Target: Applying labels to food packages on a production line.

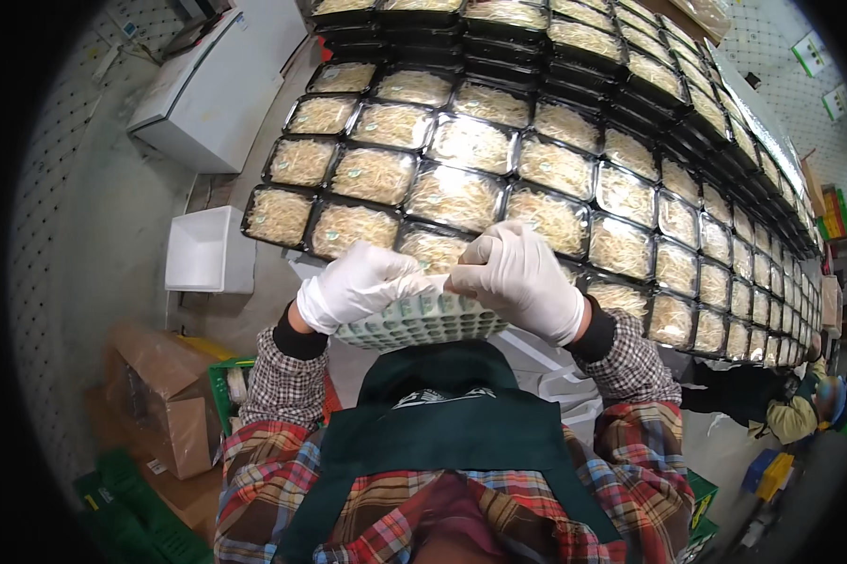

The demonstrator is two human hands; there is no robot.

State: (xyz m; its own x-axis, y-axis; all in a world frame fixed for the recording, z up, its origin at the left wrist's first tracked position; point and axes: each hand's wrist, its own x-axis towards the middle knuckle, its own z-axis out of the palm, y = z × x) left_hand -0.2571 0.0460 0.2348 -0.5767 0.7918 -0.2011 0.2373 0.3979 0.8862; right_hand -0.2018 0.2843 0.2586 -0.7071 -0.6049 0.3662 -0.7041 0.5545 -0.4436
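My left hand [367, 285], in a white glove, pinches the upper edge of a sheet of round green stickers [423, 321] that hangs in front of my apron. My right hand [519, 282], gloved too, is closed at the sheet's upper right edge, its fingertips close to the left ones. Whether a loose sticker is between the right fingertips cannot be told. Just beyond both hands stand rows of black plastic trays of bean sprouts under clear film [455, 197]; several at the left bear a small round green sticker.
Higher stacks of sprout trays [586, 42] rise at the back. At left are a white foam box [198, 250], a white chest-like cabinet [205, 92], a cardboard box [166, 402] and a green crate [226, 384]. Another person [790, 416] is at far right.
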